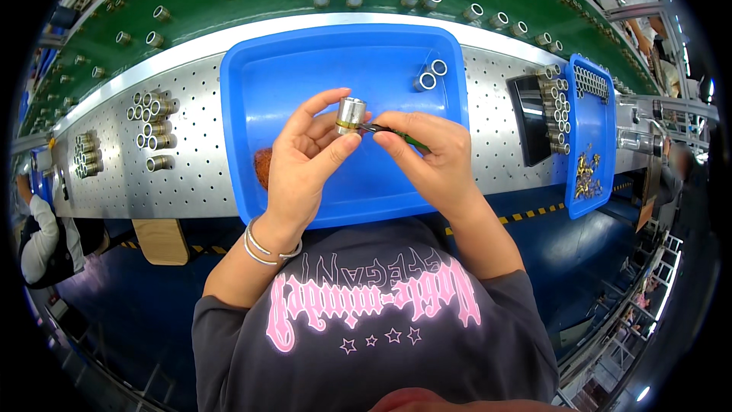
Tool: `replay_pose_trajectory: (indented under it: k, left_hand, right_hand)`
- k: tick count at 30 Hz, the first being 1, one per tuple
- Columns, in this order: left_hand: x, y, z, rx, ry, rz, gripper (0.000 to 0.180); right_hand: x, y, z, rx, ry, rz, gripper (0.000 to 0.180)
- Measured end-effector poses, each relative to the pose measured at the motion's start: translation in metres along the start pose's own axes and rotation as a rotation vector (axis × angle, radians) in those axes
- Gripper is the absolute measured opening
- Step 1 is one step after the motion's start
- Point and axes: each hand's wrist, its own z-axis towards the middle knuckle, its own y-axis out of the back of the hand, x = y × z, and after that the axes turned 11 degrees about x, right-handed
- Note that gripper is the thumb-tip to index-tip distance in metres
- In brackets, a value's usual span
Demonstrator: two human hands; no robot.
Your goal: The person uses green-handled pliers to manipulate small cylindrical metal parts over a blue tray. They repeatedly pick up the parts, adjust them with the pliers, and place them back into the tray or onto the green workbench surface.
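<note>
Over the large blue tray [343,33], my left hand [297,164] is closed on a short silvery metal sleeve [351,111] with a yellowish band near its lower end. Thumb and fingers pinch it, holding it roughly upright. My right hand [436,154] grips a thin tool with a green-and-black handle [412,141]. Its dark tip meets the sleeve's lower right side; the exact contact is too small to make out. Two similar sleeves [427,82] stand in the tray's far right corner. A reddish-brown fibrous pad [263,166] lies by my left wrist, partly hidden.
Beyond the perforated metal bench [200,145], a green conveyor [267,1] carries several sleeves. More sleeves [149,116] cluster at left. On the right are a black flat panel [528,120], stacked sleeves [560,111] and a smaller blue tray [570,183] with brass-coloured pieces. Other people sit nearby.
</note>
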Motion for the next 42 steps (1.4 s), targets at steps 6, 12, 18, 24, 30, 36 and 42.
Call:
replay_pose_trajectory:
  k: [6, 12, 18, 24, 30, 36, 42]
  left_hand:
    - [0.001, 0.001, 0.001, 0.004, 0.005, 0.011, 0.048]
    - [0.001, 0.001, 0.0, -0.001, -0.001, 0.0, 0.048]
    - [-0.002, 0.0, 0.003, -0.007, 0.026, 0.05, 0.047]
    - [0.006, 0.004, 0.002, 0.055, -0.105, 0.518, 0.041]
    - [0.004, 0.012, 0.002, 0.04, -0.115, 0.658, 0.046]
    - [-0.011, 0.023, 0.004, -0.032, -0.173, 0.875, 0.057]
    - [-0.015, 0.051, 0.004, 0.205, -0.052, 1.514, 0.061]
  right_hand:
    - [0.001, 0.0, 0.0, 0.005, -0.021, 0.018, 0.014]
    - [-0.002, -0.004, -0.001, -0.008, -0.005, 0.056, 0.014]
    - [-0.007, -0.005, -0.002, -0.027, -0.038, 0.161, 0.013]
    - [0.002, 0.0, 0.005, 0.048, -0.194, 0.329, 0.019]
    - [-0.003, 0.005, 0.022, 0.213, -0.237, 0.498, 0.015]
    - [0.002, 0.002, 0.052, 0.297, -0.195, 0.406, 0.011]
    - [-0.018, -0.021, 0.14, 0.112, 0.051, -0.103, 0.011]
